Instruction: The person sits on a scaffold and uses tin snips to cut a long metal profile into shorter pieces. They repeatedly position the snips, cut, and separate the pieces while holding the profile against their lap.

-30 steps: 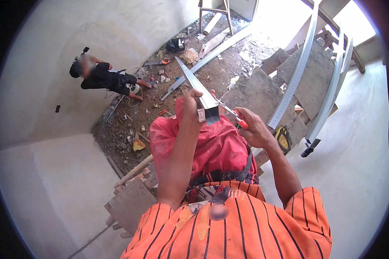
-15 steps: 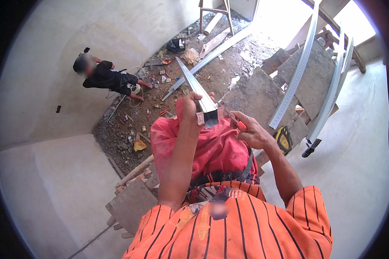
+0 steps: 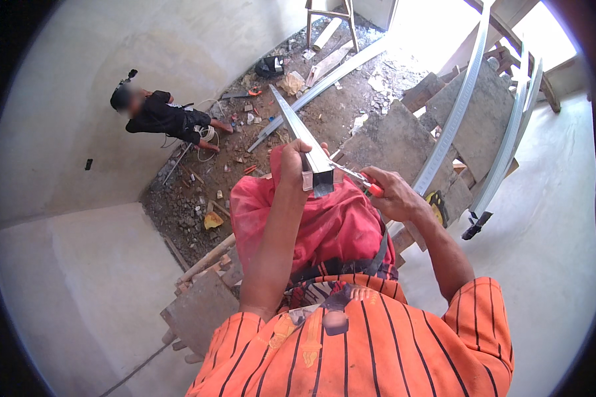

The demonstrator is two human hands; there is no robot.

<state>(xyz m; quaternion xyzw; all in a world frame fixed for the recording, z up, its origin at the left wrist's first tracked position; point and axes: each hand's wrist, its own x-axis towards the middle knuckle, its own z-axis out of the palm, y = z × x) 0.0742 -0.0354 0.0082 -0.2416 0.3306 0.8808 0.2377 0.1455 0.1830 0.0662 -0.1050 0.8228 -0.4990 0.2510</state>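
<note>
My left hand (image 3: pixel 293 162) is closed round a long silvery metal channel (image 3: pixel 302 135). Its near end, with folded-out flaps, is above my lap in red trousers, and its far part stretches forward and slightly left. My right hand (image 3: pixel 396 196) grips red-handled tin snips (image 3: pixel 374 190). The snips' metal jaws point left and reach the right side of the channel's end; whether they bite into it I cannot make out. Partly hidden behind my right forearm lies a yellow and black tape measure (image 3: pixel 436 204).
Several long metal channels (image 3: pixel 450 132) lean across the boards (image 3: pixel 473 106) at right. Another channel (image 3: pixel 338 83) lies on the rubble-strewn ground ahead. By the left wall stands a person in black (image 3: pixel 159 114), near a coil of white cable (image 3: pixel 208 135). A wooden stand (image 3: pixel 331 14) is at the back.
My right hand has shifted slightly right with the snips, and more of their metal shows. My forearm now covers more of the tape measure. The left hand and channel have barely moved.
</note>
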